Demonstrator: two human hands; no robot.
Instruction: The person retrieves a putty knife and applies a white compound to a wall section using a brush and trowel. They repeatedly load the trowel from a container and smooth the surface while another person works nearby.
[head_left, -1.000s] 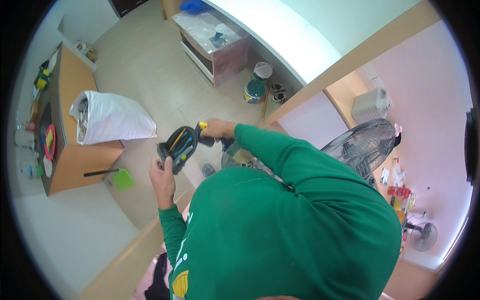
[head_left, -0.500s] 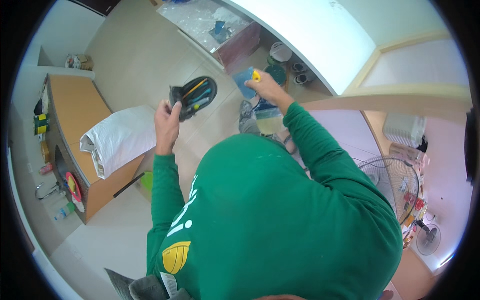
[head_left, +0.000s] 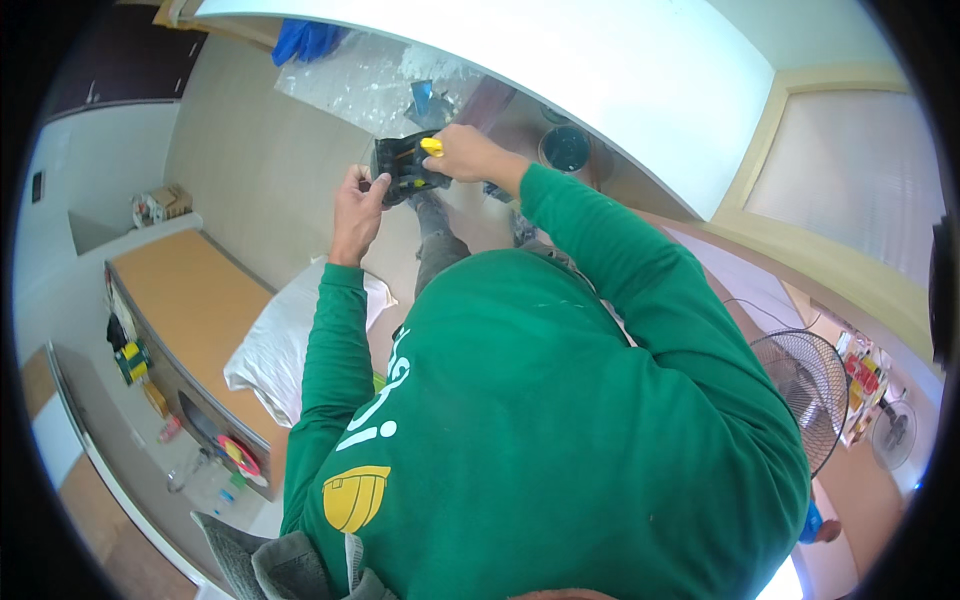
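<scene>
My left hand (head_left: 360,205) grips the left side of a black tool pouch (head_left: 398,162), with the thumb on its edge. Several slim tools show inside, partly hidden. My right hand (head_left: 469,155) is closed on a yellow-handled tool (head_left: 432,147) at the pouch's right side; its far end cannot be made out against the pouch. My legs and feet are below, and a dark green bucket (head_left: 566,149) stands on the floor just beyond my right hand.
A dusty, sheet-covered surface (head_left: 335,85) holds a blue bag (head_left: 304,40). A white counter (head_left: 640,80) curves across the upper right. At left are a wooden cabinet (head_left: 185,300) and white sack (head_left: 285,350). A fan (head_left: 800,400) stands at right.
Both hands have risen in view. My right hand, with the yellow-handled tool, has moved left to meet the pouch. The surroundings have shifted with my head.
</scene>
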